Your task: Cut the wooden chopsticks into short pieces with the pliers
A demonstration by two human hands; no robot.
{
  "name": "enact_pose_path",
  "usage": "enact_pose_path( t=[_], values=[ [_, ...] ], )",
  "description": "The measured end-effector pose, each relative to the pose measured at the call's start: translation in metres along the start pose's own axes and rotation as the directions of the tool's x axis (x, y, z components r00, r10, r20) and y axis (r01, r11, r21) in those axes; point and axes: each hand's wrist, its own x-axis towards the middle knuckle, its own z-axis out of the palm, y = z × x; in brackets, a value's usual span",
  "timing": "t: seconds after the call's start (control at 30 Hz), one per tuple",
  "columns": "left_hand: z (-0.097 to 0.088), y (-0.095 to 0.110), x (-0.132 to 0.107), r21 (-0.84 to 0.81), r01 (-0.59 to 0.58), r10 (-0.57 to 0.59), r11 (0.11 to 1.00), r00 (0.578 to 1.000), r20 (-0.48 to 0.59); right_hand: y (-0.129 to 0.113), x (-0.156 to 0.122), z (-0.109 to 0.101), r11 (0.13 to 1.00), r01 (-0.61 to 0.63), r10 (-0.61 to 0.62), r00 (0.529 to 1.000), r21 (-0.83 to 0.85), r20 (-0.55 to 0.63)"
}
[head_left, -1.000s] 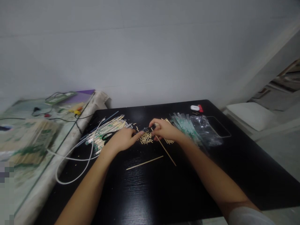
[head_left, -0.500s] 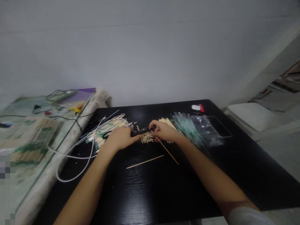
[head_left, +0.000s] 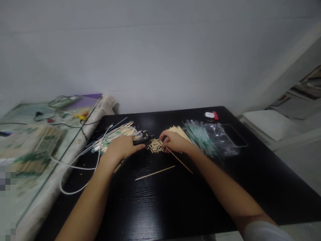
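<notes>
My left hand (head_left: pixel 121 147) is closed around a black hand tool (head_left: pixel 143 139), whose tip points right; its exact kind is unclear. My right hand (head_left: pixel 175 142) pinches one end of a thin wooden chopstick (head_left: pixel 182 162), which slants down toward me. Between the two hands lies a heap of short cut wooden pieces (head_left: pixel 155 146). Just behind the right hand rests a bundle of bare chopsticks (head_left: pixel 178 130), partly hidden. Another single chopstick (head_left: pixel 155 173) lies on the black table nearer me. Plastic-wrapped chopsticks (head_left: pixel 110 138) are piled beside and behind my left hand.
Flattened clear wrappers with green print (head_left: pixel 199 135) lie right of the bundle, near a phone-like dark slab (head_left: pixel 233 135). A white case (head_left: pixel 209 114) sits at the back right. A white cable (head_left: pixel 61 182) loops at left, by a glass-topped table holding more packs (head_left: pixel 32 144).
My left hand has drawn back left with the black tool, away from the right hand and the heap. The right hand keeps its pinch on the chopstick, which has tilted slightly.
</notes>
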Motion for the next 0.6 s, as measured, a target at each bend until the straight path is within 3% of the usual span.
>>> enact_pose_path(
  t=[0.2, 0.4, 0.5, 0.6],
  values=[
    [0.0, 0.003, 0.001, -0.128, -0.021, -0.006, 0.992, 0.979, -0.205, -0.006, -0.005, -0.002, 0.983, 0.097, -0.101, 0.995, 0.159, 0.017],
    [0.004, 0.016, 0.003, -0.332, -0.19, 0.039, 0.924, 0.91, -0.412, -0.021, -0.013, -0.002, 0.934, 0.197, -0.196, 0.98, 0.298, -0.032],
    [0.005, 0.025, -0.001, -0.442, -0.264, 0.048, 0.857, 0.895, -0.443, -0.029, -0.016, -0.004, 0.839, 0.298, -0.241, 0.954, 0.455, -0.18],
    [0.001, 0.033, -0.01, -0.619, -0.324, 0.059, 0.716, 0.911, -0.409, -0.034, -0.02, -0.011, 0.703, 0.443, -0.248, 0.886, 0.556, -0.392]
  ],
)
